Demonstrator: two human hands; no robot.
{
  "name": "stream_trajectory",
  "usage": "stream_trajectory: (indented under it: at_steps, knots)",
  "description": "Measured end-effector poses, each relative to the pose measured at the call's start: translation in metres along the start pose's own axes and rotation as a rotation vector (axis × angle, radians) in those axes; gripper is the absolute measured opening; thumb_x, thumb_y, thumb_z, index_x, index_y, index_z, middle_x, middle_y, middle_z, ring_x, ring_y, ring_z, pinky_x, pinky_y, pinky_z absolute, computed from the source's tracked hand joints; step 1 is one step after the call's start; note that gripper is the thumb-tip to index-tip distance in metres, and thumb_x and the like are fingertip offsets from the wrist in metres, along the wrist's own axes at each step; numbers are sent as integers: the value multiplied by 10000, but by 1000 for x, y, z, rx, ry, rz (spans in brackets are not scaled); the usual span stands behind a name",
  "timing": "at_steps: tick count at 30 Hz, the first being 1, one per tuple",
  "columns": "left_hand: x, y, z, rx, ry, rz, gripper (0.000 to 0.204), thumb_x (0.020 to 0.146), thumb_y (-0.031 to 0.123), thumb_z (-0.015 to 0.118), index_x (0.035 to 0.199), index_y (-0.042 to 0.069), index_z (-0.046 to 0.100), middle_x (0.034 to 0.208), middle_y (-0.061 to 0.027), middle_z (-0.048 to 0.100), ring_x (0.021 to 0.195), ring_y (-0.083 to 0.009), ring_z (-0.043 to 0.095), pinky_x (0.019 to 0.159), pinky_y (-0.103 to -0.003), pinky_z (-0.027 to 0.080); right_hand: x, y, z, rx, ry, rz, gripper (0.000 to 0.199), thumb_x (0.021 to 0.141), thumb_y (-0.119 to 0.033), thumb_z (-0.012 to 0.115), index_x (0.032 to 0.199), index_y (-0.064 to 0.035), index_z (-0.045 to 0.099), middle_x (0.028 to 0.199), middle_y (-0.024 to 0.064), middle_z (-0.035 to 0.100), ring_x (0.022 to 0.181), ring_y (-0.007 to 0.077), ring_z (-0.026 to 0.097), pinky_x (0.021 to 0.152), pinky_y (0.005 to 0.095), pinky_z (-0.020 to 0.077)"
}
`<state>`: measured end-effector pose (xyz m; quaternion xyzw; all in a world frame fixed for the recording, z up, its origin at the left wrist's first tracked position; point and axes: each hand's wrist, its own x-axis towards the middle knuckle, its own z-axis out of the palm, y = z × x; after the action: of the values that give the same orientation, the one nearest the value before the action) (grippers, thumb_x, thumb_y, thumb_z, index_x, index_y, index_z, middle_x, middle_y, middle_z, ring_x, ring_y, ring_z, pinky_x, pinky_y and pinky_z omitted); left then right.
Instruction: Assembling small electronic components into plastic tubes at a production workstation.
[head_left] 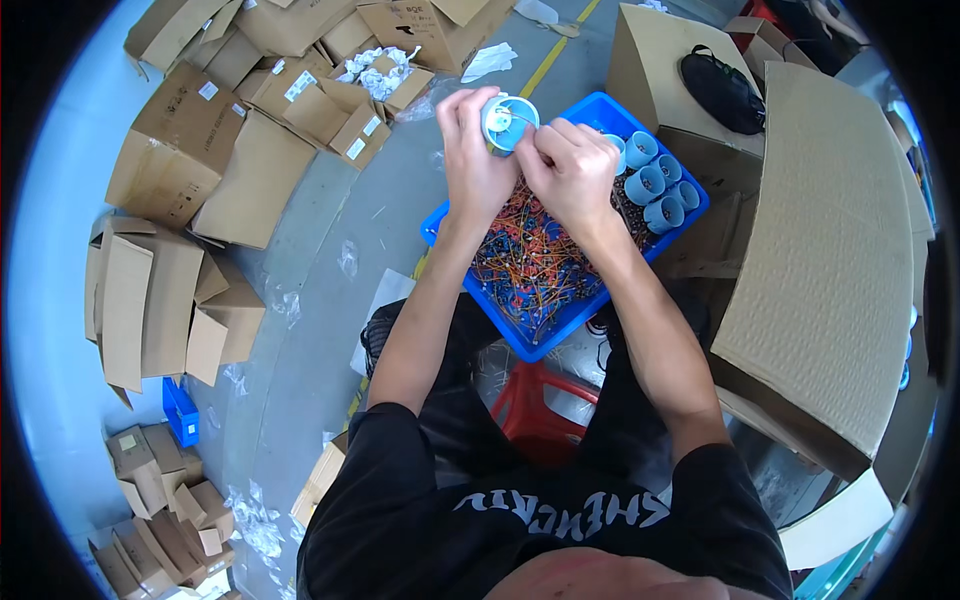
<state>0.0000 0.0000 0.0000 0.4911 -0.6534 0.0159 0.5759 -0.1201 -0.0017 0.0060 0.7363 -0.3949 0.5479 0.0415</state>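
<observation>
My left hand (468, 150) is closed round a light blue plastic cup-shaped housing (521, 104), its open mouth facing up and a white round part inside. At the housing's right edge my right hand (572, 165) is pinched, its fingertips on a thin wire (522, 119) that runs from the white part. Below both hands lies a blue tray (534, 351) full of tangled orange, red and blue wired parts (535, 255). Several more light blue housings (646, 184) stand upright in the tray's far right corner, with small pieces inside some.
A red stool (540, 410) is between my legs, under the tray's near edge. Large cardboard boxes (815, 270) rise close on the right, one carrying a black pouch (722, 88). More open cartons (175, 145) line the left, near a small blue bin (181, 412). Plastic scraps litter the floor.
</observation>
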Motion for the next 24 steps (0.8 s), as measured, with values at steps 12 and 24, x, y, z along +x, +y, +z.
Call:
stream_trajectory:
  at_steps: [12, 24]
  knots:
    - [-5, -16, 12, 26, -201, -14, 509, 735, -19, 679, 1210, 66, 517, 1129, -154, 495, 1077, -305, 531, 899, -362, 458, 5, 11, -2, 324, -344, 430, 199, 815, -109, 590, 953, 16, 522, 751, 199, 617, 692, 407, 609, 620, 459, 485]
    - [0, -13, 15, -878, -167, -587, 437, 996, 256, 406, 1390, 74, 362, 1299, -101, 460, 1132, -192, 511, 942, -335, 448, -5, 48, 7, 277, -360, 156, 150, 873, -15, 498, 1002, 59, 483, 898, 215, 592, 800, 364, 601, 697, 417, 462]
